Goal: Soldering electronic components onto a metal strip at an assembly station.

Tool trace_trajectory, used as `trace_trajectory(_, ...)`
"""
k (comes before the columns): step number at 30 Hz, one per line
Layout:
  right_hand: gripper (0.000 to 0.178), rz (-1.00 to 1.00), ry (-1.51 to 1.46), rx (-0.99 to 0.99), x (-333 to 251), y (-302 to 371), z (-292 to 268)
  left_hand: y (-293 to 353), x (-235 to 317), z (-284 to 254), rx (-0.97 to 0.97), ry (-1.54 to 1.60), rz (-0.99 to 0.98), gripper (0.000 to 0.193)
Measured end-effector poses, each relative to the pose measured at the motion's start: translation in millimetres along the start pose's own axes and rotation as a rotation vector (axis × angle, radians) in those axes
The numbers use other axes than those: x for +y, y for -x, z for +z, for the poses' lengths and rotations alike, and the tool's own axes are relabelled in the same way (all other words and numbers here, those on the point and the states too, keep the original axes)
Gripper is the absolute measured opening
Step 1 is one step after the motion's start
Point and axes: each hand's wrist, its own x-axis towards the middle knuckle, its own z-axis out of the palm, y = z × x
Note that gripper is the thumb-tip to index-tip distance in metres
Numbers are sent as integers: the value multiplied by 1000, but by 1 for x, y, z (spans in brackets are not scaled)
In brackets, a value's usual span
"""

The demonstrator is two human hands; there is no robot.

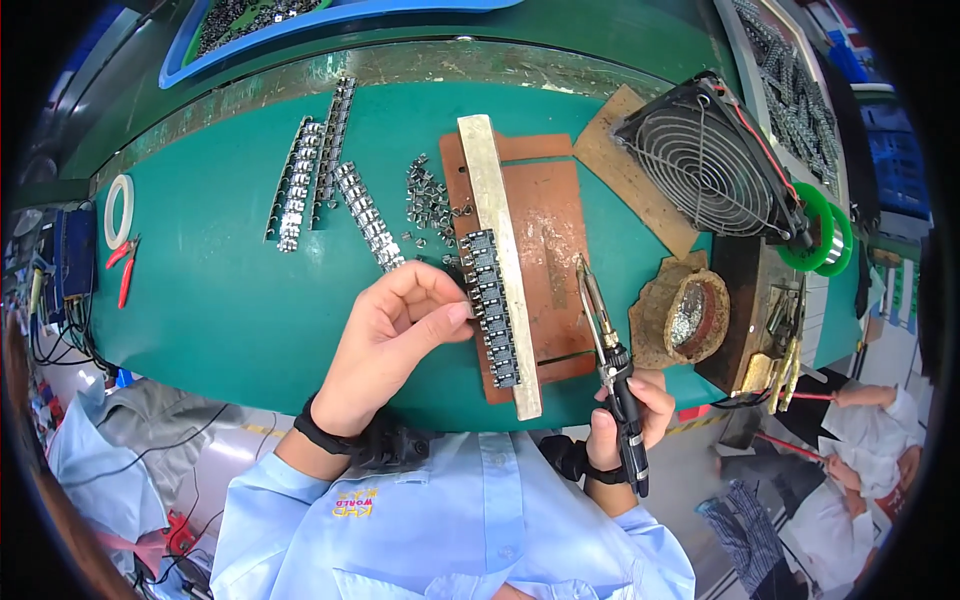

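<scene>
My right hand (655, 405) is wrapped round the black handle of a soldering iron (622, 400). Its metal tip points away from me over a brown board (555, 210). Across that board lies a pale bar (490, 175), with a row of small black components (492, 320) along its left side. At the left edge of this row, the thumb and fingers of my left hand (390, 325) are pinched together; whatever they may hold is hidden. Just beyond that hand are a loose heap of small metal clips (427, 195) and a strip of metal parts (368, 215).
More metal-part strips (297, 185) lie farther left, with red-handled cutters (126, 268) and a tape roll (118, 211). On the right stand a fan (705, 160), a green solder spool (828, 232) and a round crusted pot (697, 315). A blue tray (350, 15) sits at the back.
</scene>
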Motion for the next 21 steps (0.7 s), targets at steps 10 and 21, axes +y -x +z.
trace_trajectory(10, 42, -34, 8, -3, -11, 4, -17, 6, 30, -8, 302, -1020, 448, 11)
trace_trajectory(21, 42, -49, -17, -8, -6, 3, -30, -1, 17, 18, 245, -1176, 543, 12)
